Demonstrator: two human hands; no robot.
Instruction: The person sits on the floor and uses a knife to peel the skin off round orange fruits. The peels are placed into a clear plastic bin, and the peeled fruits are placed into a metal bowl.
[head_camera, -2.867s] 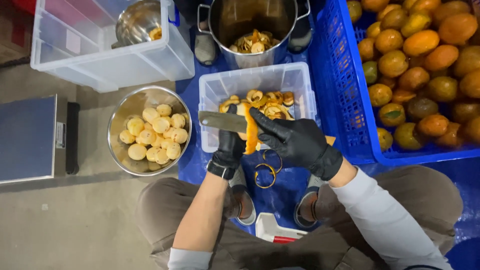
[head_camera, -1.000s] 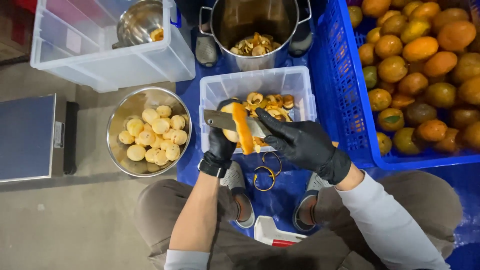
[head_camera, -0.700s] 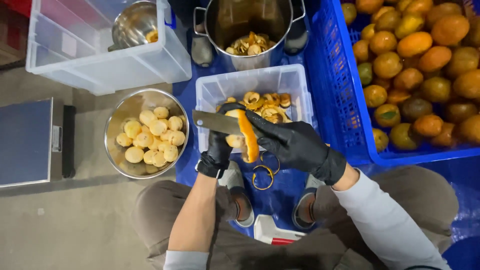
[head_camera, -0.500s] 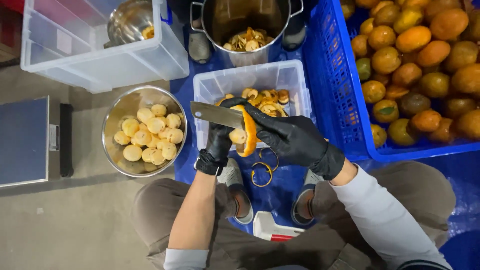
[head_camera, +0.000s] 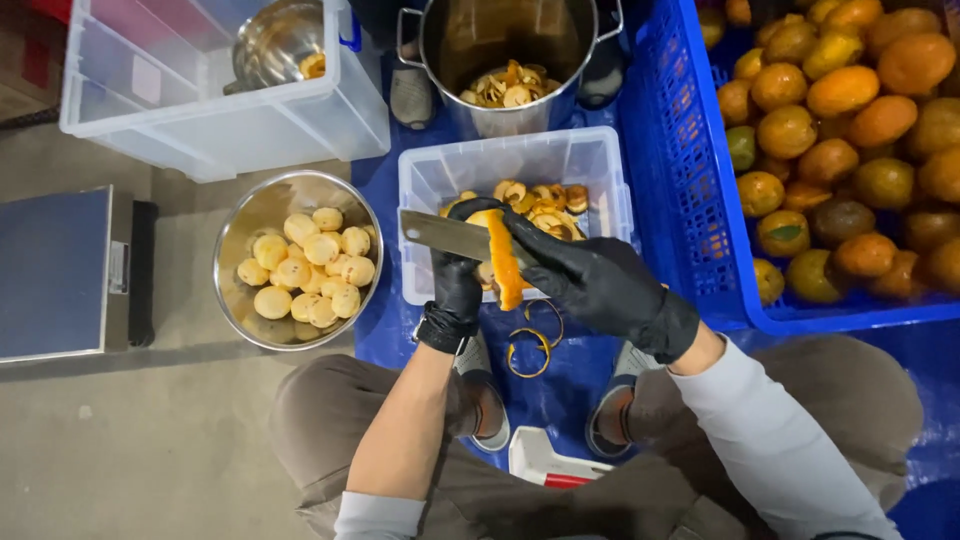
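Over the front edge of the clear plastic tub, both gloved hands work on one orange fruit. Going left to right: a grey scale sits at the far left of the floor, then a steel bowl of pale peeled fruit. Next comes the left hand, its fingers curled closed under and around the fruit. A broad cleaver blade lies flat across the top of the fruit, pointing left. The right hand is clamped on the knife's handle end, thumb pressing toward the fruit. A strip of orange peel hangs down between the two hands, and a loose curl of peel lies on the blue sheet below. Far right stands the blue crate of unpeeled fruit.

The main risk, as I judge it, is the blade skidding on the wet rind toward the left fingertips, which sit just beneath the edge. The hanging strip could also tear off and drop short of the tub onto the sheet. The fruit is small and round, so a loosened grip might let it roll out
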